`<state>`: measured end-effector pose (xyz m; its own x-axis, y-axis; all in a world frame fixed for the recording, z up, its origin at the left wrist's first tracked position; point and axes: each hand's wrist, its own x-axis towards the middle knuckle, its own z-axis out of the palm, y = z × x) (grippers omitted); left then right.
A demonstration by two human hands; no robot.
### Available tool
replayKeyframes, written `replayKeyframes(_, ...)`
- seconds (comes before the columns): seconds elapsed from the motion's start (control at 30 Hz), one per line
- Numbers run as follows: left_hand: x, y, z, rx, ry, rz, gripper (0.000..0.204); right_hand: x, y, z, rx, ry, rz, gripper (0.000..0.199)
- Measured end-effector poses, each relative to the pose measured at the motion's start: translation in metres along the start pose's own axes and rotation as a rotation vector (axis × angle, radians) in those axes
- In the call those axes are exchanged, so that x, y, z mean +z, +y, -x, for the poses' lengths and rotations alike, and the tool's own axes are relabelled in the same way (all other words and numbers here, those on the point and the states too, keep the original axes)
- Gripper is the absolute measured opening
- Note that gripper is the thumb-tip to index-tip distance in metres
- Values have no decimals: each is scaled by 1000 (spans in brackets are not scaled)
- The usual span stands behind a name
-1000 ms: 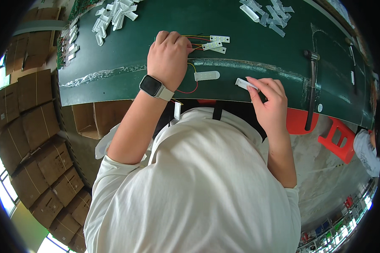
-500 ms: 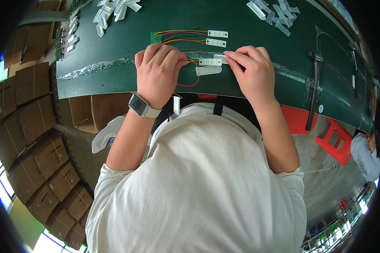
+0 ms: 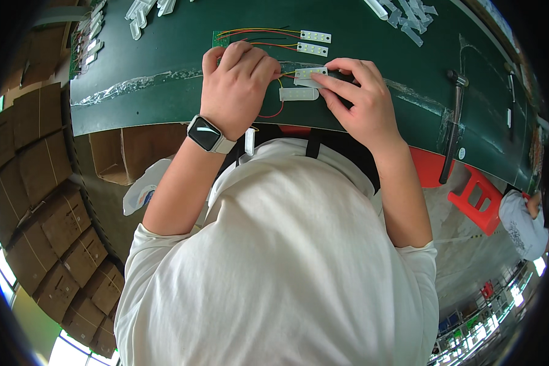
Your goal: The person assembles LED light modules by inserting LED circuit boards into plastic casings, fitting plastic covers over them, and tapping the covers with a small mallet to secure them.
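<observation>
My left hand (image 3: 238, 88), with a watch on its wrist, is closed with its fingertips at the thin wires of a small white LED board (image 3: 315, 71). My right hand (image 3: 363, 97) has its index finger and thumb at the right end of that board, on a thin translucent strip (image 3: 303, 81) overlapping the board's front part. Just nearer to me lies a translucent cover (image 3: 297, 94) with a rounded end; a row of faint dots shows through it. A red wire loops below it. Two more LED boards (image 3: 316, 36) (image 3: 312, 50) lie beyond my hands, wired toward a green circuit board (image 3: 220, 38).
White covers (image 3: 137, 18) are piled at the far left, clear strips (image 3: 415, 15) at the far right. A hammer (image 3: 455, 122) lies on the right of the green table (image 3: 158, 110). Beyond the edge are red stools (image 3: 479, 198), a cardboard box (image 3: 128, 152), stacked cartons (image 3: 43, 152) and another person (image 3: 523, 226).
My right fingers have moved left, bringing the translucent strip from behind the LED board over its front part. The whole table view has shifted slightly upward.
</observation>
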<state>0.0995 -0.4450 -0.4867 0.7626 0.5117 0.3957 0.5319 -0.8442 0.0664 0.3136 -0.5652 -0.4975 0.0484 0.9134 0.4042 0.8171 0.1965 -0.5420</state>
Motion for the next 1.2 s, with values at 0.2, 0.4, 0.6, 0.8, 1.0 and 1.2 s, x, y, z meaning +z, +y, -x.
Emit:
replayKeyframes(0.2,3,-4,0,47,-19,-16,14,4,7,9,-139,81,81,21)
replayKeyframes(0.4,6,-5,1,69,-18,-24,14,2,8,13,-104,122,101,27)
replayKeyframes(0.6,7,-6,-2,80,-16,-33,14,6,3,12,-197,18,208,29)
replayKeyframes(0.8,6,-5,-2,71,-7,-18,14,7,4,12,-188,15,185,29)
replayKeyframes(1.0,-6,4,0,39,13,16,21,8,11,10,-163,7,128,28)
replayKeyframes(1.2,-14,26,21,8,-75,152,33,11,9,10,-133,17,121,27)
